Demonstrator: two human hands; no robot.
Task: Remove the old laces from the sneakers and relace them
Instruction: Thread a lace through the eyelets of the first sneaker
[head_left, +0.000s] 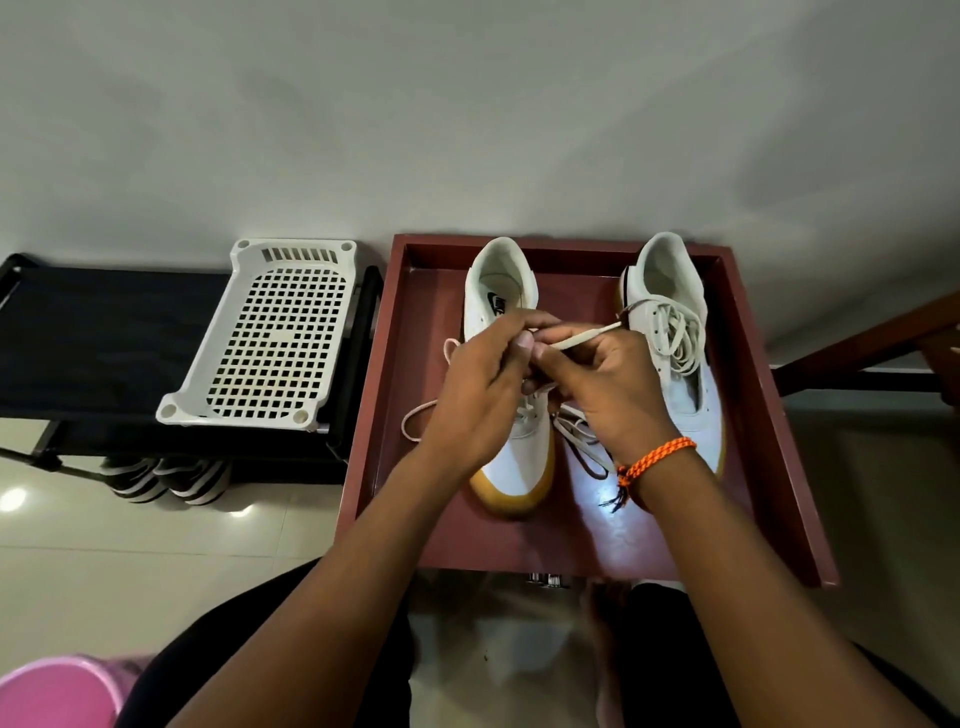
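Now both hands over left sneaker (511, 364), right hand (605, 387) pinching lace (587, 335)

Basket: white perforated plastic basket (270, 340), left of the hands, resting on the rack.
Rack: black shoe rack (104, 338), far left.
Striped shoes: dark pair (166, 475) under the rack.
Tub: pink tub (57, 691), well below-left, near the floor corner.

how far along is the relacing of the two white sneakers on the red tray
Partway, on the first shoe. The left white sneaker has lacing only over its lower part. Both hands work there: the right hand pinches a cream lace end, the left hand grips near the eyelets. The right white sneaker holds a loose lace pile, unthreaded, on the red wooden tray.
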